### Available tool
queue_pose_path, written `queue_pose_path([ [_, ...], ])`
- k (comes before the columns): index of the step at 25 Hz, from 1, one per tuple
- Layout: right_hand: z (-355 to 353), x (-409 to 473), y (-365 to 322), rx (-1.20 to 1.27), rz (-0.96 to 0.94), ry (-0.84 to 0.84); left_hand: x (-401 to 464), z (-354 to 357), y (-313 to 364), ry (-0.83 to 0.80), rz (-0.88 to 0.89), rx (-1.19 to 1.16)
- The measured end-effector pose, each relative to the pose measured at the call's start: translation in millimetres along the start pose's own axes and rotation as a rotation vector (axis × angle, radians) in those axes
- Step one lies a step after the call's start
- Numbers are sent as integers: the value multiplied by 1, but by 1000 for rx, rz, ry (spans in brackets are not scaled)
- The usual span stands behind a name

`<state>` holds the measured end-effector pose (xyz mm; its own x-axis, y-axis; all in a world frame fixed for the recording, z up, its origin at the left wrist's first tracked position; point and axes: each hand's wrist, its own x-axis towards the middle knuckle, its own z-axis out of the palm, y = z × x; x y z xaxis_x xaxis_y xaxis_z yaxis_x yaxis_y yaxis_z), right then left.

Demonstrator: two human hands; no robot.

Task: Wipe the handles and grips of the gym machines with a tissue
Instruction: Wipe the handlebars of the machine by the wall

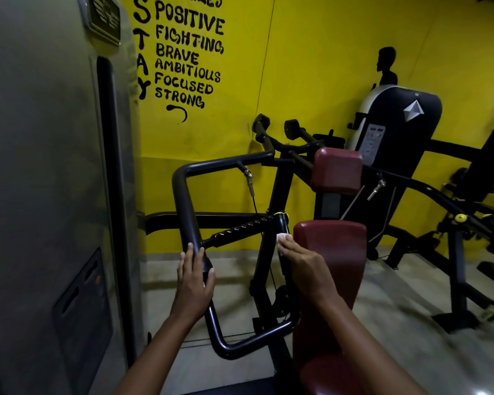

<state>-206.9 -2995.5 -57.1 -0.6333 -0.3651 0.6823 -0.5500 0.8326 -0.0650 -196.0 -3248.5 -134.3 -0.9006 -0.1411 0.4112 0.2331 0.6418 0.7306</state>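
Left hand (194, 283): fingers straight, thumb spread, laid along the black bar (187, 212) of one bent tube frame. Right hand (303, 266): fingers extended and together, pressing one white tissue (281, 239) against the black post (281, 226); only the tissue's edge shows beyond the fingertips. Two maroon pads (330, 249) stand just right of the post. One grey weight cover (54, 166) fills the left side. A yellow wall (311, 67) carries black lettering behind.
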Motion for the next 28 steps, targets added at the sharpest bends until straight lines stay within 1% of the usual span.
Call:
queue_pose_path([
  [3,-1,5,0,18,166,28,1,-1,1,-9,-12,3],
  [4,0,6,-3,15,168,34,0,-1,1,-11,-14,5],
  [8,-3,-20,-5,-37,-3,34,0,-1,1,0,-7,12],
  [11,-3,-43,-5,-80,-32,25,2,-2,2,17,-15,17],
  [15,4,-22,-7,-57,24,54,14,-3,5,32,-33,37],
  [18,2,21,-2,-40,133,13,25,-5,7,1,-35,75],
  [21,-1,53,2,-44,203,-26,31,-8,7,-57,-24,113],
  [25,5,60,9,108,266,65,32,-6,1,-53,8,169],
  [27,2,54,10,142,249,86,31,-3,-3,-40,33,219],
  [28,1,50,10,125,200,91,30,-2,-3,-41,31,224],
])
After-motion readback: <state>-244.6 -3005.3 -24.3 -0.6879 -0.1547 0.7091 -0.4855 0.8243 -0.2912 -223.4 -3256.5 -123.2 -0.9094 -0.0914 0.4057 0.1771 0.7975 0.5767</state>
